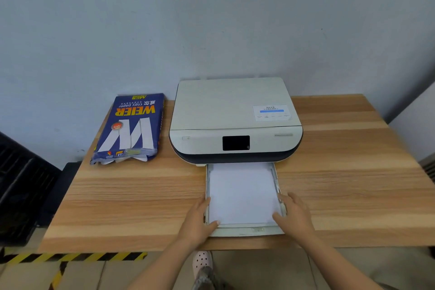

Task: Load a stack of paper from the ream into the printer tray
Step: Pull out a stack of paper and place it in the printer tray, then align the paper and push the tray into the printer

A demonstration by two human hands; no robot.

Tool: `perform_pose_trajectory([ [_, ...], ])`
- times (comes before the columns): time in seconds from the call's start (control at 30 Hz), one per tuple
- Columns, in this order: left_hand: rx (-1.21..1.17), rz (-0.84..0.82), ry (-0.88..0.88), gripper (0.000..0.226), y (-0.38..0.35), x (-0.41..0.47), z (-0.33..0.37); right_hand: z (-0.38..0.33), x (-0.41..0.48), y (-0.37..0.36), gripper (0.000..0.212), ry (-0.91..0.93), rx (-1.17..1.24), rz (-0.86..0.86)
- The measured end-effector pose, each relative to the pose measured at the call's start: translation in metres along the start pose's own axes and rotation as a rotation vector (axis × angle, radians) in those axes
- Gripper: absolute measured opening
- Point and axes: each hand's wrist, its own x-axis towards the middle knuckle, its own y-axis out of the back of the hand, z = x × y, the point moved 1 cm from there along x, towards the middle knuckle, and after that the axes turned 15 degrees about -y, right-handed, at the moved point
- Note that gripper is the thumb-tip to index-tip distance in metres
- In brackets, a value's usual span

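head view looks down, perhaps near, at table [141,195].

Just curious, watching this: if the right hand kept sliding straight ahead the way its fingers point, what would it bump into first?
The right hand points up along the tray beside the paper, so it would probably meet the printer front first, though depth is hard to judge.
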Motion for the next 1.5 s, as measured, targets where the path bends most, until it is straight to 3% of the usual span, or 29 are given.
perform_pose_trajectory([
  [0.17, 0.013, -0.076, 0.032, 0.077, -0.004, 0.003, 0.001, 0.000, 0.003, -0.009, 0.067, 0.023, 0.042, -0.159],
  [0.4, -0.022, -0.051, 0.047, 0.071, -0.001, -0.001, 0.001, 0.004, -0.003, -0.010, 0.065, 0.028, 0.081, -0.160],
  [0.77, -0.023, 0.062, 0.089, 0.082, 0.004, 0.008, 0.004, 0.007, 0.004, 0.000, 0.075, 0.042, 0.096, -0.128],
  [1.23, 0.028, 0.043, 0.104, 0.093, 0.006, 0.016, 0.007, 0.007, 0.010, 0.005, 0.084, 0.016, 0.128, -0.155],
  [1.3, -0.013, 0.055, 0.120, 0.082, 0.009, 0.020, 0.007, 0.004, 0.013, 0.006, 0.076, 0.023, 0.168, -0.143],
  [1.43, -0.077, 0.144, 0.181, 0.034, 0.017, 0.037, 0.007, -0.007, 0.027, 0.009, 0.046, -0.070, 0.278, -0.066],
  [1.5, -0.076, 0.158, 0.199, 0.027, 0.019, 0.045, 0.006, -0.013, 0.033, 0.009, 0.033, -0.115, 0.292, -0.031],
])
